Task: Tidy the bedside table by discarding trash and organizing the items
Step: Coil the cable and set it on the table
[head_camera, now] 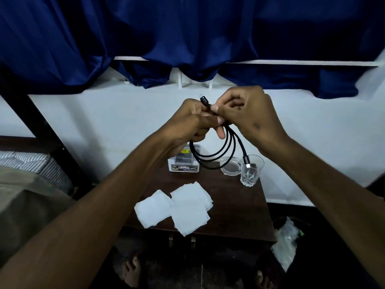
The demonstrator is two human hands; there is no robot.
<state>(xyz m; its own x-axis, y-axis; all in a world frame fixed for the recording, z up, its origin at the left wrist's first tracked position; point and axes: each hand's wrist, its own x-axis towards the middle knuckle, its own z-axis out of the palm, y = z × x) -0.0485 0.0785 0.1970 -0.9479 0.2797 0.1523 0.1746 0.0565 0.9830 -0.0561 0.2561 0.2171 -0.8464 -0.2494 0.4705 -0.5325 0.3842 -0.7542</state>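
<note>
Above the dark wooden bedside table [239,205], both my hands hold a black charging cable [216,155] gathered into hanging loops. My left hand [187,124] grips the bundle, with one plug sticking up past its fingers. My right hand [248,113] pinches the cable right beside it. The silver plug end [247,164] dangles in front of a clear drinking glass [251,171]. On the table lie two stacks of white tissues [175,207], a small white box with a printed label [184,161] and a glass ashtray [230,165].
A bin with a clear plastic liner [286,238] stands on the floor to the table's right. A bed with striped bedding [31,163] is at the left. Blue curtains [187,38] hang over the white wall behind. My bare feet [131,270] show below the table.
</note>
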